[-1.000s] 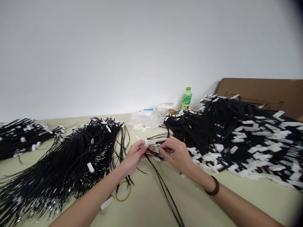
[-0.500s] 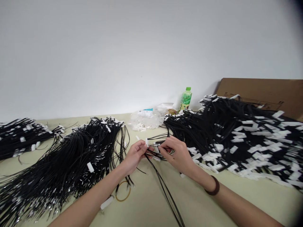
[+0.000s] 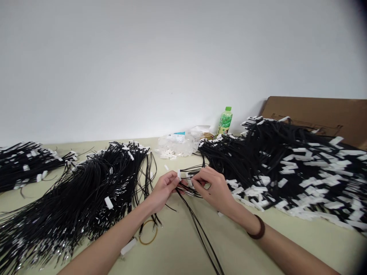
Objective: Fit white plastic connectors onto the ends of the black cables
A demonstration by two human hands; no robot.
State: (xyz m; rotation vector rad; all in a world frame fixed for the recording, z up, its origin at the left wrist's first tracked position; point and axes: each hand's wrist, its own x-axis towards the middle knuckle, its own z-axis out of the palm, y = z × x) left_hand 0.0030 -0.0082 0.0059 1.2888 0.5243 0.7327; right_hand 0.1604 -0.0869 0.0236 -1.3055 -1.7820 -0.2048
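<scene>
Left hand (image 3: pixel 165 188): we pinch a white plug (image 3: pixel 179 174) with black wires (image 3: pixel 191 189).
Right hand (image 3: pixel 210 185): our fingertips close narrowly on the black wires just beside it.
Black wires: between our hands, some trailing down over the desk (image 3: pixel 174 252).

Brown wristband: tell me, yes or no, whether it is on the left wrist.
No: the brown wristband circles the wrist of the right hand, and the wrist of the left hand is bare.
</scene>
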